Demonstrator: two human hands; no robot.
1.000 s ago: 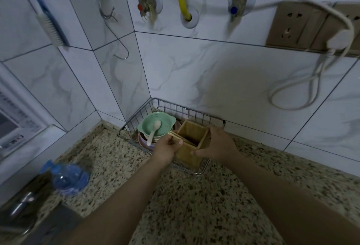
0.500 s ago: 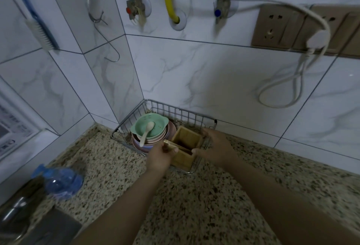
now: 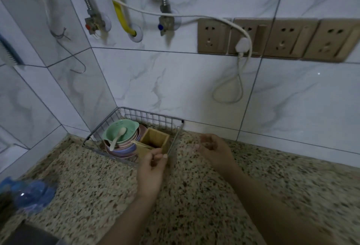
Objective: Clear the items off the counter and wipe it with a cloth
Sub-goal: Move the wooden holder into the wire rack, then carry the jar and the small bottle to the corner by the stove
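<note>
A wire basket (image 3: 176,127) stands in the counter's back corner on the speckled stone counter (image 3: 194,196). In it are a green bowl (image 3: 124,130) with a pale spoon (image 3: 116,139), stacked on pink and purple plates (image 3: 124,150), and an open wooden box (image 3: 155,139) on the right. My left hand (image 3: 153,170) is just in front of the basket and pinches thin chopsticks (image 3: 143,145) that lie across the box's near edge. My right hand (image 3: 213,148) hovers to the right of the basket, blurred, fingers loosely curled and holding nothing.
A blue plastic bottle (image 3: 29,192) lies at the left, near the dark sink edge (image 3: 27,233). On the tiled wall are pipes, a yellow hose (image 3: 120,10), a row of sockets (image 3: 280,39) with a white plug and hanging cable (image 3: 228,92), and a brush (image 3: 8,51).
My right hand has let go of the wooden box and moved right, away from the basket. My left hand has drawn back a little with the chopsticks. The view has tilted up.
</note>
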